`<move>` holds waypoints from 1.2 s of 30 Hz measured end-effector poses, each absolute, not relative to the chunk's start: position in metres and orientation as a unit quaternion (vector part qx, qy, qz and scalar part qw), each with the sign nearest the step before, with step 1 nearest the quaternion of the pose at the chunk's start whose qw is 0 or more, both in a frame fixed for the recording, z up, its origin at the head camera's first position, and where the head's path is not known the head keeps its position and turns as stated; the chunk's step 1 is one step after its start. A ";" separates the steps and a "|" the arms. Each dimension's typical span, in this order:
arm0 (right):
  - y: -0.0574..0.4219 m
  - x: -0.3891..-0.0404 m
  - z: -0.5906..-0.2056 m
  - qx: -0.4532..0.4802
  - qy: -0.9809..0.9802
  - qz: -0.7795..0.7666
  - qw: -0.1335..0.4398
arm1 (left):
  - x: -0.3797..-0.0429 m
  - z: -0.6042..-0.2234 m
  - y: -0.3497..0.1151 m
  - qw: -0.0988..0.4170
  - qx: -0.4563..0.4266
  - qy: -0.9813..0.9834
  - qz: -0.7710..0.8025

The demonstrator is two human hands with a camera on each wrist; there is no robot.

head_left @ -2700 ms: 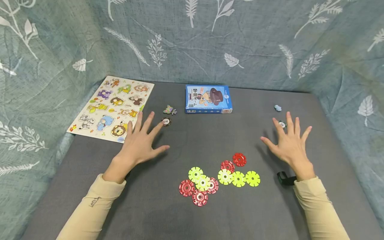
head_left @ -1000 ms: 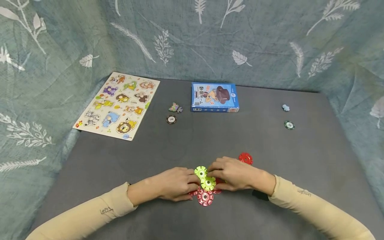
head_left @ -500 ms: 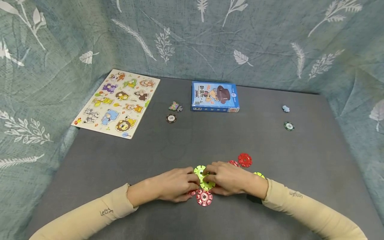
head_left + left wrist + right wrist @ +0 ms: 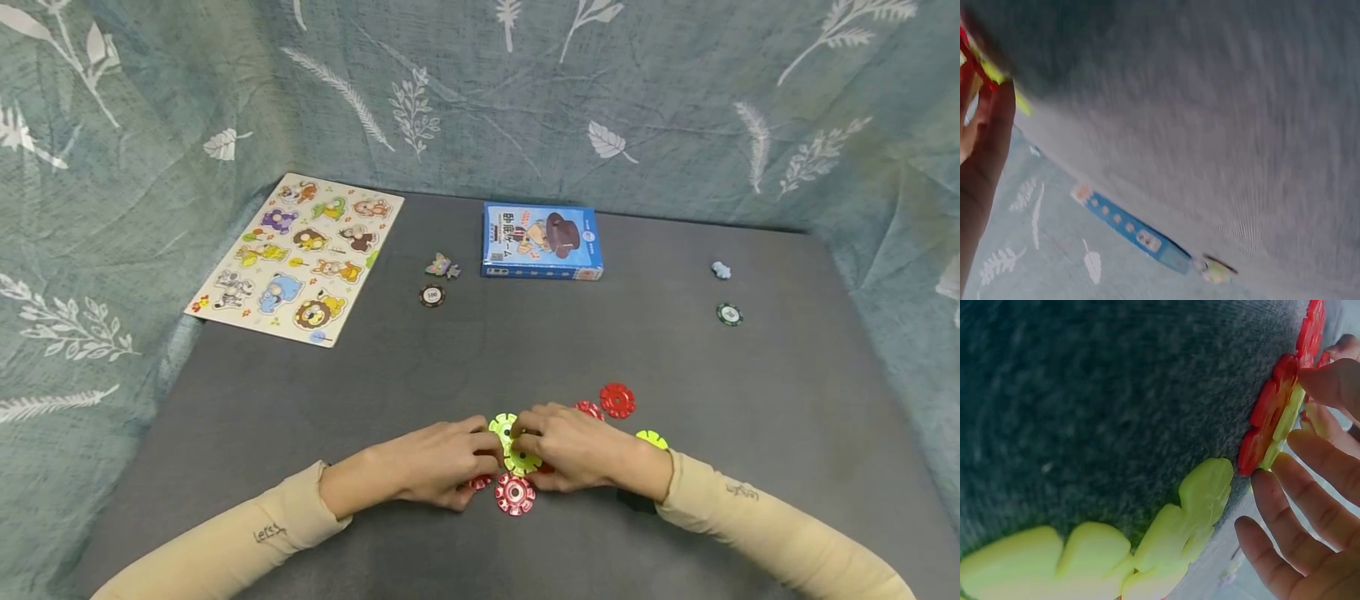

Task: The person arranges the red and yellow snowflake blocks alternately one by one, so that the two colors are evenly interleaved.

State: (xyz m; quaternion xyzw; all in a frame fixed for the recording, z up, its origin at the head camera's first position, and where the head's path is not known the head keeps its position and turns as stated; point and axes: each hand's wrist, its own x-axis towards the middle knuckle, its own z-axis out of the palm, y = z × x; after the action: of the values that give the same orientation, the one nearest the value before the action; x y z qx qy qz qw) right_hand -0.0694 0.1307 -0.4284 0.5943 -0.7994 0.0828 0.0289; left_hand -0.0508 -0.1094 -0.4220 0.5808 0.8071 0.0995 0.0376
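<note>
Several red and yellow-green notched interlocking discs lie in a loose pile at the table's middle. My left hand (image 4: 442, 462) curls over the pile's left edge, fingers and thumb about a red disc (image 4: 478, 482) that is mostly hidden. From the other side my right hand (image 4: 573, 446) has thumb and fingers about the edge of another red disc (image 4: 1262, 425). A yellow-green disc (image 4: 522, 458) overlaps that one, and my right fingertips touch it. Between the hands are a second yellow-green disc (image 4: 502, 427) and a red disc (image 4: 515, 496).
Right of the pile lie a red disc (image 4: 617, 401) and a partly covered yellow-green disc (image 4: 652, 438). Farther back are an animal puzzle board (image 4: 296, 258), a blue game box (image 4: 542, 242), poker chips (image 4: 432, 296) and small figures (image 4: 441, 267). A patterned curtain (image 4: 675, 100) borders the table.
Both hands came in from spread, raised positions to the pile. Over the last half second they have barely moved, staying bent around the discs.
</note>
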 end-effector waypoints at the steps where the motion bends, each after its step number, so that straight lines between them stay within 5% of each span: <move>1: 0.130 -0.069 -0.428 0.593 -0.800 0.082 0.027 | -0.053 -0.420 -0.111 0.039 0.579 0.808 0.100; 22: 0.130 -0.067 -0.426 0.560 -0.822 0.099 -0.015 | -0.153 -0.407 -0.168 0.039 0.365 0.916 0.162; 36: 0.142 -0.068 -0.422 0.546 -0.832 0.089 -0.041 | -0.166 -0.418 -0.183 0.058 0.312 0.934 0.162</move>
State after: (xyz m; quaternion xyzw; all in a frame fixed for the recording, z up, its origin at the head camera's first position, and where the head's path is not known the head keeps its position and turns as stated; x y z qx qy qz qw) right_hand -0.0682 0.1417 -0.4219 0.5463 -0.8319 0.0887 -0.0409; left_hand -0.1659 -0.1826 -0.4176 0.3122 0.9343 0.1622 0.0581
